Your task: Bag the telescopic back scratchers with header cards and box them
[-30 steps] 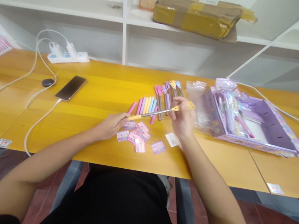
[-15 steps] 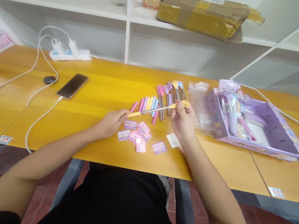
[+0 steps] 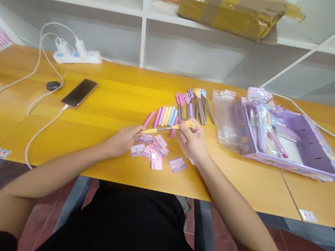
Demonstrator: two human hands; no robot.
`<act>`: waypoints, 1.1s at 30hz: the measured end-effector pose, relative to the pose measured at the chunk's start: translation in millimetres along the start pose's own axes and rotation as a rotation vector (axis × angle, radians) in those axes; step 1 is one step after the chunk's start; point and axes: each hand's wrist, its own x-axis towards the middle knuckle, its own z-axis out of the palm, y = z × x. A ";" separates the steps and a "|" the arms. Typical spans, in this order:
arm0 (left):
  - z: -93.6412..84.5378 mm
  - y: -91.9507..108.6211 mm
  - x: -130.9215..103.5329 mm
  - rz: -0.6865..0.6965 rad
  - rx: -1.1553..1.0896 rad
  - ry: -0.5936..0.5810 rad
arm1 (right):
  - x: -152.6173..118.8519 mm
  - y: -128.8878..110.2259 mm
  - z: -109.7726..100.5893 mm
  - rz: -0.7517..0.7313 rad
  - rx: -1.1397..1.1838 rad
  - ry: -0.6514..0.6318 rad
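Note:
Between my two hands is a telescopic back scratcher [image 3: 165, 129] with a yellow handle, a short stretch of metal rod and a yellow hand-shaped head. My left hand [image 3: 127, 140] is closed on the handle end. My right hand [image 3: 193, 139] pinches the scratcher near its head. Just beyond lie several loose coloured handles [image 3: 165, 116] in pink, purple, yellow and blue. Scratcher heads on metal rods [image 3: 202, 107] lie farther back to the right. Small printed cards [image 3: 157, 162] are scattered below my hands, one partly hidden by my right hand.
At right stands an open purple box [image 3: 297, 169] holding wrapped scratchers, with clear plastic bags [image 3: 225, 123] beside it. A phone [image 3: 79, 93] on a charging cable and a power strip [image 3: 77, 57] are at left. A taped carton [image 3: 228, 12] sits on the shelf above.
My right hand has moved left toward my left hand, so the metal rod between handle and head shows much shorter. The view has shifted slightly.

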 end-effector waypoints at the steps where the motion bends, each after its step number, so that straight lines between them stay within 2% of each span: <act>1: 0.3 0.6 -0.2 -0.003 0.002 0.000 | -0.7 2.2 1.3 0.006 0.001 -0.002; 9: 2.2 -2.4 3.5 0.029 0.060 -0.010 | 2.5 15.6 -1.0 -0.002 0.008 -0.022; 12: -6.8 -3.8 5.9 0.079 0.212 -0.043 | 6.4 13.2 -1.4 -0.029 -0.101 -0.008; 14: -16.9 -0.7 3.5 0.122 0.361 -0.079 | 7.0 4.9 -0.1 -0.056 -0.229 -0.045; 16: -27.0 7.1 -3.2 0.156 0.483 -0.076 | 4.0 -9.0 1.8 -0.160 -0.412 -0.141; 20: -35.3 29.4 -22.7 0.220 0.599 -0.023 | -14.5 -42.5 4.7 -0.554 -0.894 -0.360; 23: -30.6 39.0 -35.5 0.287 0.655 0.019 | -34.9 -59.1 4.9 -0.754 -1.207 -0.373; 26: -24.4 39.8 -44.1 0.341 0.707 0.040 | -54.7 -63.5 3.3 -0.797 -1.382 -0.368; 31: -20.7 38.2 -49.3 0.409 0.800 -0.084 | -76.7 -55.1 -1.7 -0.807 -1.439 -0.358; 33: -20.7 37.3 -48.8 0.419 0.834 -0.084 | -80.2 -50.6 -4.3 -0.818 -1.455 -0.321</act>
